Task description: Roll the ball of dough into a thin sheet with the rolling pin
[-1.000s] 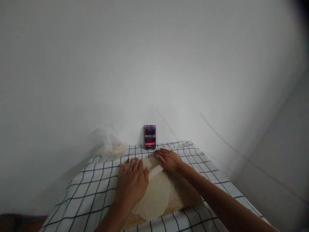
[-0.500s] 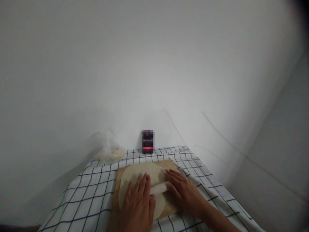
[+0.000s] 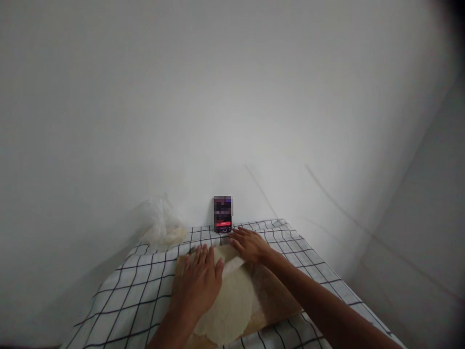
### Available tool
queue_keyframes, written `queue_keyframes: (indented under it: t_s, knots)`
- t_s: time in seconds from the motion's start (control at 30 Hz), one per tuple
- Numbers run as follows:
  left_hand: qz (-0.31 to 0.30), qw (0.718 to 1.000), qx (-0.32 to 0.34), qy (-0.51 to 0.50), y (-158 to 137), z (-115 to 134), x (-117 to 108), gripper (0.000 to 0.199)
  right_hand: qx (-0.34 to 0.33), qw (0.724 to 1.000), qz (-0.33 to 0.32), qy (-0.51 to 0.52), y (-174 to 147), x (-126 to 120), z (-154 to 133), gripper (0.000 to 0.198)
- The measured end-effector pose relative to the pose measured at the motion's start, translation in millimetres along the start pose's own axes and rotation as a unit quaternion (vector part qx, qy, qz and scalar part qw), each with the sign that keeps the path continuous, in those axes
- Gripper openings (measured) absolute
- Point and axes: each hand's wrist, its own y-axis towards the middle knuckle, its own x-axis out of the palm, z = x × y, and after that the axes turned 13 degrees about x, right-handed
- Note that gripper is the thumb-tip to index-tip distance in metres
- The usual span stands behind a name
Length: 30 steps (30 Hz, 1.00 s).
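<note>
A pale, flat sheet of dough [image 3: 232, 300] is spread over a wooden board [image 3: 272, 295]. Across its far part lies a light-coloured rolling pin [image 3: 233, 265], slightly slanted. My left hand [image 3: 201, 278] rests over the pin's left end, fingers stretched forward and the thumb apart. Over the pin's right end is my right hand [image 3: 250, 245], further forward, its fingers extended flat toward the phone. Both hands press from above rather than wrapping round the pin, and they hide its two ends.
A checked white cloth [image 3: 138, 291] covers the table. Against the wall [image 3: 232, 121] leans a phone [image 3: 223, 214] with a lit screen. At the back left sits a clear plastic bag [image 3: 163, 225] with something pale inside.
Both hands and the rolling pin have moved forward, away from me, across the dough. More of the dough's near part now shows, and its near edge lies lower in view.
</note>
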Motion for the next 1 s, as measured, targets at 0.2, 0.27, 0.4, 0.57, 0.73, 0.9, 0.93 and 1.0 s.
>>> queue_keyframes:
  t_s: [0.2,0.27,0.4,0.57,0.73,0.9,0.93,1.0]
  knots:
    - [0.002,0.999,0.008,0.031,-3,12,-5,0.053,-0.005,1.0,0.007,0.009,-8,6,10,0.051]
    - [0.016,0.999,0.014,0.027,-5,17,-4,0.054,-0.004,1.0,0.008,0.006,-24,4,12,0.051]
    - [0.037,0.999,0.031,0.003,-11,24,0,0.056,-0.019,0.999,0.027,0.015,-62,-5,10,0.052]
    - [0.1,0.993,0.067,-0.003,-36,36,3,0.056,-0.009,0.997,0.056,0.05,-114,-4,9,0.051]
    - [0.195,0.971,0.134,0.034,-71,53,-1,0.066,0.007,0.993,0.073,0.088,-171,8,9,0.054]
    - [0.22,0.962,0.157,0.045,-82,57,1,0.069,0.005,0.994,0.07,0.078,-183,13,13,0.057]
    - [0.217,0.962,0.159,0.041,-81,55,1,0.067,-0.002,0.995,0.069,0.077,-176,12,15,0.055]
    - [0.2,0.966,0.162,0.034,-75,47,0,0.061,-0.012,0.995,0.069,0.075,-154,10,18,0.053]
